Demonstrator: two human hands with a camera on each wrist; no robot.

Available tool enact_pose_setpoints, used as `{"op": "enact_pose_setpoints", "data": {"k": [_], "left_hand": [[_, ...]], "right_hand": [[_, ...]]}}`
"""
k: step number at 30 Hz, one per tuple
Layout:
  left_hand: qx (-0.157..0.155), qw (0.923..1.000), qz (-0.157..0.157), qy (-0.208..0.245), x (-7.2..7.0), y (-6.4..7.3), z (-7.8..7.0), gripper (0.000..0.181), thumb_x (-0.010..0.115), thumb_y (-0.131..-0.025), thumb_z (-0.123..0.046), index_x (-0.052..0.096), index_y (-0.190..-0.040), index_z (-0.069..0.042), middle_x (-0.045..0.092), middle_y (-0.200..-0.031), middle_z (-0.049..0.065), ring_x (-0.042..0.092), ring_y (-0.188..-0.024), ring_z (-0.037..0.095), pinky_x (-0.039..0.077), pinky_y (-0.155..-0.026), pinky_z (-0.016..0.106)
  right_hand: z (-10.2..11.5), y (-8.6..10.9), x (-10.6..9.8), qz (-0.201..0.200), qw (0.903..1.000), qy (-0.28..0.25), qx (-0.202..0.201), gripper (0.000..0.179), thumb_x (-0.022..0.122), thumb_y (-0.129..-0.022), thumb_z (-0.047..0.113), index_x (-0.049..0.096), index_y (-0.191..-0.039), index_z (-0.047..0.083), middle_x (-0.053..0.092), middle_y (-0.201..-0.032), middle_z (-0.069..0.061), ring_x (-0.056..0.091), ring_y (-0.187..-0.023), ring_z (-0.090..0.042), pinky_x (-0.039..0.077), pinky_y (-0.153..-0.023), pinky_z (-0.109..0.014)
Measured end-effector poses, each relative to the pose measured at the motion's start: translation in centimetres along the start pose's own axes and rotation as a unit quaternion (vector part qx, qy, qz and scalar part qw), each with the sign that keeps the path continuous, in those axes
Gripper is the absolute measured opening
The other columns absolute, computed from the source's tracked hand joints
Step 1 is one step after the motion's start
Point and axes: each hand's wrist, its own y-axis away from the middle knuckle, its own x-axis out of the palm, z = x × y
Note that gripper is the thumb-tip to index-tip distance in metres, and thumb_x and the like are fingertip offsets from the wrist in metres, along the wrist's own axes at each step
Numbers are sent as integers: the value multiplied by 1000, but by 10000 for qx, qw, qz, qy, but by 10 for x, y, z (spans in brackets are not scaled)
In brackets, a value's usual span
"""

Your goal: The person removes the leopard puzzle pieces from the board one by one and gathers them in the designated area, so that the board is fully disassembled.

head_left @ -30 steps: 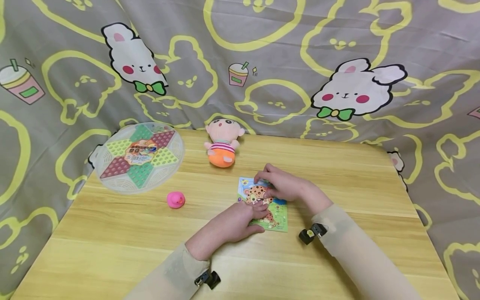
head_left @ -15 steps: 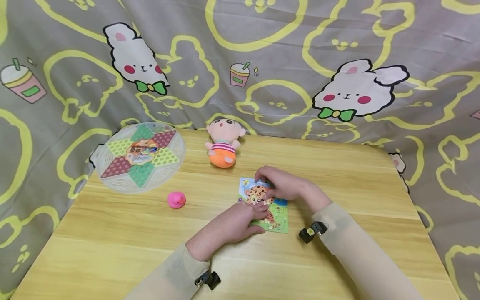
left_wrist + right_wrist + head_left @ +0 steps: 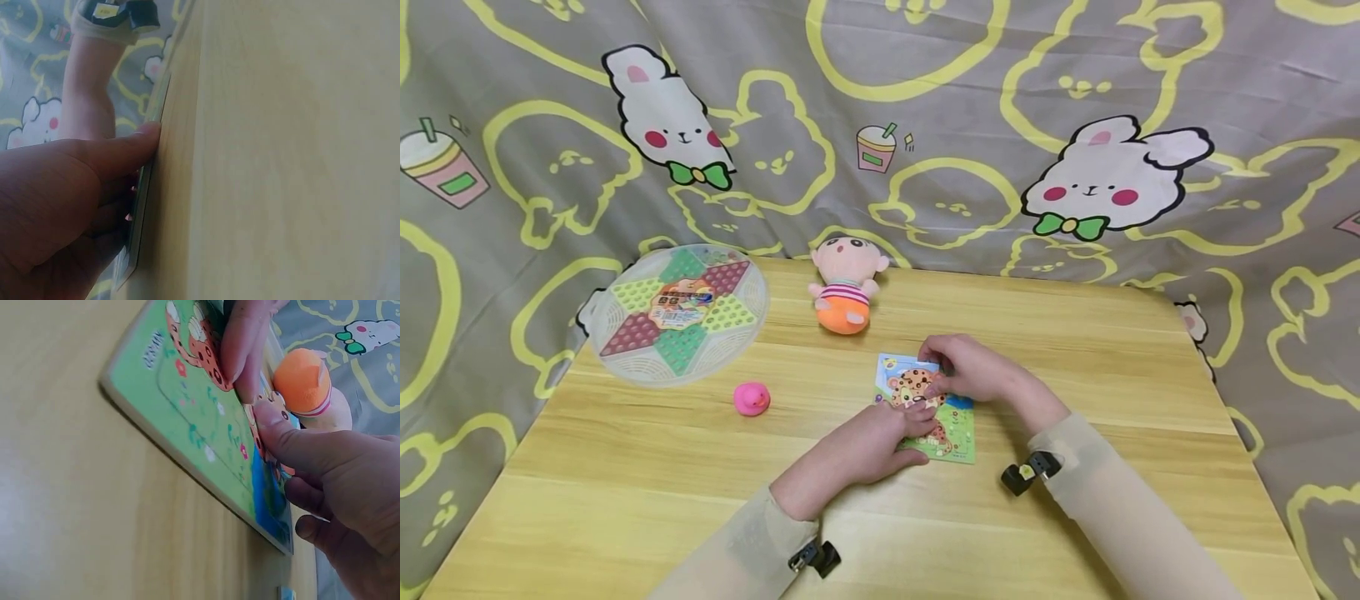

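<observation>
A jigsaw puzzle (image 3: pixel 958 442) with a spotted leopard on green grass lies flat on the table under both hands. My left hand (image 3: pixel 872 437) rests across its lower left, fingers pressing on the leopard's body and the thumb (image 3: pixel 147 139) against the near edge. At the upper right, my right hand (image 3: pixel 973 367) grips the puzzle, its thumb (image 3: pixel 275 422) on the leopard's face and its other fingers curled at the far edge. The hands cover parts of the picture. A small blue-topped piece (image 3: pixel 286 593) lies beside the puzzle in the right wrist view.
A soft doll (image 3: pixel 844 287) in orange pants lies behind the puzzle. To the left are a pink rubber duck (image 3: pixel 752 399) and a round Chinese checkers board (image 3: pixel 681 342). A patterned curtain (image 3: pixel 955 92) hangs behind the table (image 3: pixel 647 517).
My right hand's fingers have shifted slightly to the right along the puzzle's far edge. The left hand stays in place on the puzzle.
</observation>
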Motion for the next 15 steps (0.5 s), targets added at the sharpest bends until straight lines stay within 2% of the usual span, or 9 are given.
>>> {"op": "enact_pose_setpoints", "data": {"k": [10,15], "left_hand": [[-26,10000,7,3,0,0,1,53,73,-102,-36,63,-148,-12,53,-155,1,47,-145,17,38,-120,48],[-27,10000,10,33,0,0,0,53,73,-102,-36,62,-148,-12,52,-155,1,47,-145,17,38,-120,49]], "right_hand": [[-5,9,8,-429,9990,-82,-71,39,89,-89,20,72,-121,7,65,-92,5,58,-79,-13,52,-70,-32],[-5,13,10,-467,9987,-182,-124,39,87,-91,16,72,-126,6,66,-97,5,59,-84,-14,53,-73,-32]]}}
